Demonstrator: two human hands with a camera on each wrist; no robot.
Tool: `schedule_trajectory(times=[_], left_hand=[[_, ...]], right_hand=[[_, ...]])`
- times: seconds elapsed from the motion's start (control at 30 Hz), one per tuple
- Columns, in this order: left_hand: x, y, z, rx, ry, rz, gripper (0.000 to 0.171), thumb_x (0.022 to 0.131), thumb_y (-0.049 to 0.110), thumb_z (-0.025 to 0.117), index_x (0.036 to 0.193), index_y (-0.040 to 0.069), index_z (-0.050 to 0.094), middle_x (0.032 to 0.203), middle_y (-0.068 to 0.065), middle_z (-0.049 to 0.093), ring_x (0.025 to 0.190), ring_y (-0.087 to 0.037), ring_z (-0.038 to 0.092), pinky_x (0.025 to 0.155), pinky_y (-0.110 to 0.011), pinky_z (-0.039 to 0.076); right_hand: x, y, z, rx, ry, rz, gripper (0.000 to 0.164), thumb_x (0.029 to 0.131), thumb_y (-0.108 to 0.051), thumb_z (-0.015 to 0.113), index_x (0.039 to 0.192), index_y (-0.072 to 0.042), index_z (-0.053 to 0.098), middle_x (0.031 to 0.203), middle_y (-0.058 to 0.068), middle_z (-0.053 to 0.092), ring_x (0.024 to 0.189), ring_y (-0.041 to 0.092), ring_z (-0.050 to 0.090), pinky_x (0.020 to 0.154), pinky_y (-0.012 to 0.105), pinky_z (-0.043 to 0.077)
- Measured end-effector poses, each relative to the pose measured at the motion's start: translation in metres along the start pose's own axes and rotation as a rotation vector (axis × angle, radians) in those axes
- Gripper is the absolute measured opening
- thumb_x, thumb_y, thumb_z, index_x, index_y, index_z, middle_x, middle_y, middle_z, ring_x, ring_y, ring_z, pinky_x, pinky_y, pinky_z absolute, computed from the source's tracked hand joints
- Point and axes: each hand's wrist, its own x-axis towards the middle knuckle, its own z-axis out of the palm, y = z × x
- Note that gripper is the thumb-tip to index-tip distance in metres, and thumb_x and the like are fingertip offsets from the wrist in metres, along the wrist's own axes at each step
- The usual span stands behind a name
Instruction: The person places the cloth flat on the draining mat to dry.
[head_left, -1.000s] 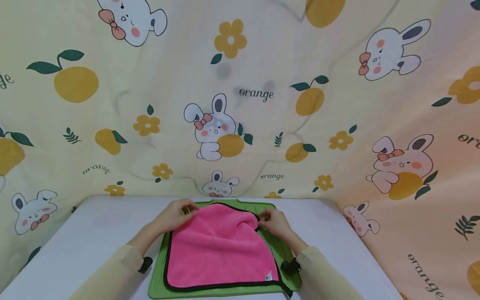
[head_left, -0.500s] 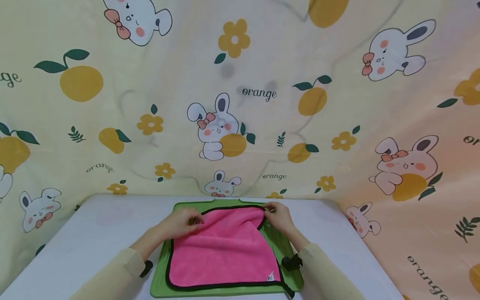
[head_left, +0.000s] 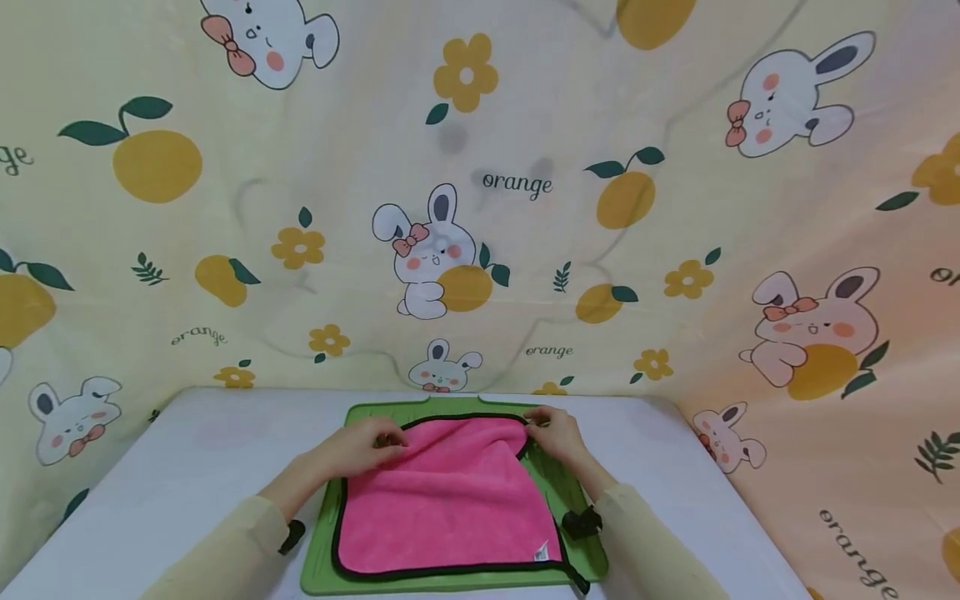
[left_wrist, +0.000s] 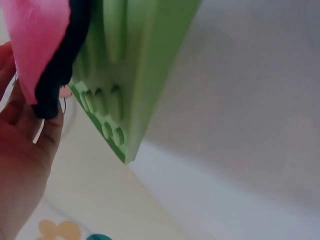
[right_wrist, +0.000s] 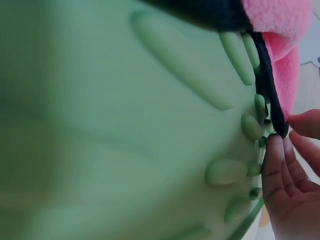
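Observation:
A pink towel with black edging lies over a green ridged tray. At its far left corner my left hand pinches the cloth; in the left wrist view the towel's corner sits between thumb and fingers. My right hand pinches the far right corner, where the right wrist view shows the black edging between thumb and fingertips. Soft creases run across the towel's far half, and its right side bends inward below the right hand. A small white tag shows near the close right corner.
The tray rests on a white table. Behind and to the right hangs a patterned cloth with rabbits and oranges. A black strap is on the right wrist. The towel's black loop overhangs the tray's near edge.
My right hand has moved away from me and slightly right with its towel corner. The far edge, bowed earlier, now runs straighter. My left hand has shifted slightly right and closer.

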Motion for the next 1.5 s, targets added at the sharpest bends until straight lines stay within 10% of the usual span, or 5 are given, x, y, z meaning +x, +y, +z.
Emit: schedule_trajectory(times=[0.4,1.0,1.5], left_hand=[[0.013,-0.030,-0.011,-0.089,0.097,-0.152,0.017,0.092,0.015,0.061,0.106,0.005,0.067,0.094,0.000,0.066,0.088,-0.015,0.060,0.077,-0.035,0.051],[0.015,-0.040,0.002,-0.100,0.129,-0.148,0.014,0.088,0.006,0.062,0.100,0.009,0.067,0.084,0.003,0.064,0.080,-0.011,0.058,0.074,-0.033,0.050],[0.025,-0.039,-0.008,-0.114,0.316,-0.089,0.019,0.085,-0.005,0.057,0.089,0.009,0.069,0.094,-0.005,0.056,0.085,-0.019,0.056,0.076,-0.035,0.049]], right_hand=[[-0.010,-0.005,0.000,0.033,-0.067,0.055,0.034,0.081,-0.019,0.074,0.109,-0.004,0.065,0.078,0.002,0.069,0.062,0.010,0.059,0.057,0.027,0.048],[-0.012,0.003,0.002,0.038,-0.044,0.005,0.029,0.083,-0.017,0.072,0.110,-0.007,0.065,0.076,0.000,0.065,0.062,0.012,0.055,0.056,0.028,0.045],[0.003,0.001,-0.001,0.356,0.035,0.077,0.032,0.092,-0.009,0.060,0.124,-0.009,0.057,0.099,0.014,0.060,0.079,0.020,0.063,0.064,0.032,0.054]])
